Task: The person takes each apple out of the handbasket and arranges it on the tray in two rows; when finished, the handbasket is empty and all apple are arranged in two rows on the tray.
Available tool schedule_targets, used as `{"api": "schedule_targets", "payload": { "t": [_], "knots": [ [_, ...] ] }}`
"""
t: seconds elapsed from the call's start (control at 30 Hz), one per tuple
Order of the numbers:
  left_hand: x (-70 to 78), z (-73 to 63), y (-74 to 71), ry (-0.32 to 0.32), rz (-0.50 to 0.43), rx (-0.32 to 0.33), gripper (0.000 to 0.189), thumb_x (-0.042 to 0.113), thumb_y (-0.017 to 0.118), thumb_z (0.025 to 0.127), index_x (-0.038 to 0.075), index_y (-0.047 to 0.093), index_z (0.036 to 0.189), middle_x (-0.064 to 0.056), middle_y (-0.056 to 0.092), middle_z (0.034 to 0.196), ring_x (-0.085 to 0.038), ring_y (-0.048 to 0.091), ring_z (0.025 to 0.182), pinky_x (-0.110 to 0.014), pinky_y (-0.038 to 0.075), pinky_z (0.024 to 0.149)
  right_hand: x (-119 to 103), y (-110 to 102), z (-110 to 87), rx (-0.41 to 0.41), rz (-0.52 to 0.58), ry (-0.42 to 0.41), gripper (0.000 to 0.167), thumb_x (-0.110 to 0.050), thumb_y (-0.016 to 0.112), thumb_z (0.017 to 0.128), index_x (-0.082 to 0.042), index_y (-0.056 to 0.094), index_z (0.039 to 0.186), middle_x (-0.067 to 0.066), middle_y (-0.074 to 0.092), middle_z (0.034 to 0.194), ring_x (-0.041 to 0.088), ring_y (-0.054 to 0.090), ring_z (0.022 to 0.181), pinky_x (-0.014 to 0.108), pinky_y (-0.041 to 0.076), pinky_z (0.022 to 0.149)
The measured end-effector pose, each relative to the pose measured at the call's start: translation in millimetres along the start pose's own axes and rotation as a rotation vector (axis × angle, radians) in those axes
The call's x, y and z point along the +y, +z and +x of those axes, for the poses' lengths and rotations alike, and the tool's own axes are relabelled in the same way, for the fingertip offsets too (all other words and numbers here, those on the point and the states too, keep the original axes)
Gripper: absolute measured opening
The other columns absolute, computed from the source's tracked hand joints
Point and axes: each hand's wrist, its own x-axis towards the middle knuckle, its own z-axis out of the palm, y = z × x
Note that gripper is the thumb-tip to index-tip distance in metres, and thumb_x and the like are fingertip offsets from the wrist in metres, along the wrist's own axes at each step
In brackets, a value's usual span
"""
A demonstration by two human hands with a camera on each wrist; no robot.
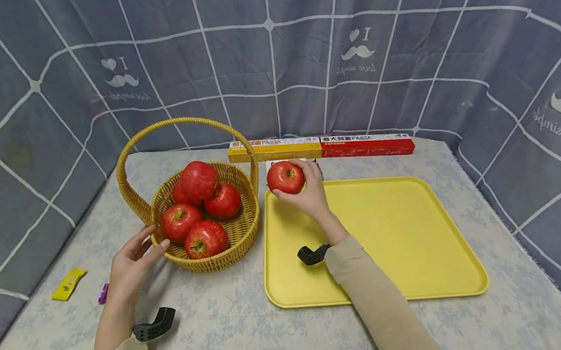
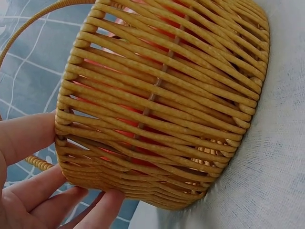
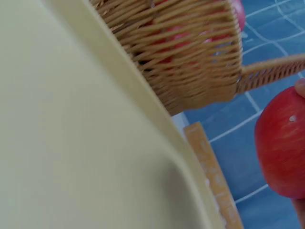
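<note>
A red apple (image 1: 286, 177) is held up by my right hand (image 1: 307, 192), thumb and fingers around it, above the far left corner of the yellow tray (image 1: 393, 243). In the right wrist view, the apple (image 3: 283, 143) shows at the right edge, with only bits of the fingers visible. To the left stands a wicker basket (image 1: 239, 246) with a tall handle and several red apples (image 1: 205, 239) inside. My left hand (image 1: 129, 263) grips the basket's left rim; in the left wrist view, thumb and fingertips touch the woven wall (image 2: 157, 100).
A yellow pasta box (image 1: 273, 152) and a red one (image 1: 366, 147) lie end to end at the back, before a hanging grey-blue cloth (image 1: 299, 55). A small white item, mostly hidden, sits behind the right hand. Yellow (image 1: 69, 284) and purple (image 1: 103, 293) wrapped pieces lie at left.
</note>
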Motion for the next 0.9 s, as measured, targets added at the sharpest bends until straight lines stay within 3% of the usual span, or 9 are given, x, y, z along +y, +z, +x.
{"api": "schedule_targets", "payload": {
  "t": [0.27, 0.4, 0.63, 0.9],
  "knots": [
    [-0.2, -0.2, 0.7, 0.014, 0.009, 0.02, 0.073, 0.043, 0.063, 0.088, 0.015, 0.033, 0.148, -0.006, 0.021, 0.155, -0.029, 0.028, 0.136, -0.043, 0.034, 0.104, 16.3, 6.3, -2.7, -0.119, -0.044, 0.145, 0.07, -0.025, 0.085, 0.066, -0.014, 0.051, 0.126, 0.011, 0.045, 0.117, 0.025, 0.045, 0.111, 0.044, 0.044, 0.092],
    [-0.8, -0.9, -0.1, 0.01, 0.027, 0.016, 0.073, 0.045, 0.062, 0.088, 0.017, 0.032, 0.148, -0.007, 0.021, 0.154, -0.03, 0.03, 0.135, -0.034, 0.037, 0.101, 21.3, 8.2, -4.4, -0.154, -0.069, 0.161, 0.071, -0.026, 0.085, 0.066, -0.013, 0.051, 0.126, 0.012, 0.044, 0.117, 0.026, 0.043, 0.112, 0.045, 0.044, 0.092],
    [-1.0, -1.3, -0.5, 0.01, 0.003, 0.006, 0.073, 0.046, 0.062, 0.087, 0.019, 0.032, 0.148, -0.009, 0.021, 0.154, -0.032, 0.028, 0.136, -0.047, 0.032, 0.105, 25.4, 9.1, -5.9, -0.19, -0.086, 0.159, 0.071, -0.029, 0.086, 0.065, -0.011, 0.051, 0.125, 0.013, 0.044, 0.117, 0.026, 0.043, 0.111, 0.045, 0.044, 0.092],
    [-0.6, -1.4, -0.6, 0.003, 0.003, 0.005, 0.073, 0.047, 0.063, 0.087, 0.019, 0.032, 0.148, -0.008, 0.021, 0.154, -0.032, 0.028, 0.136, -0.046, 0.033, 0.104, 28.1, 10.0, -6.6, -0.228, -0.077, 0.17, 0.068, -0.029, 0.085, 0.068, -0.014, 0.053, 0.126, 0.012, 0.044, 0.121, 0.026, 0.046, 0.111, 0.045, 0.044, 0.093]
  ]
}}
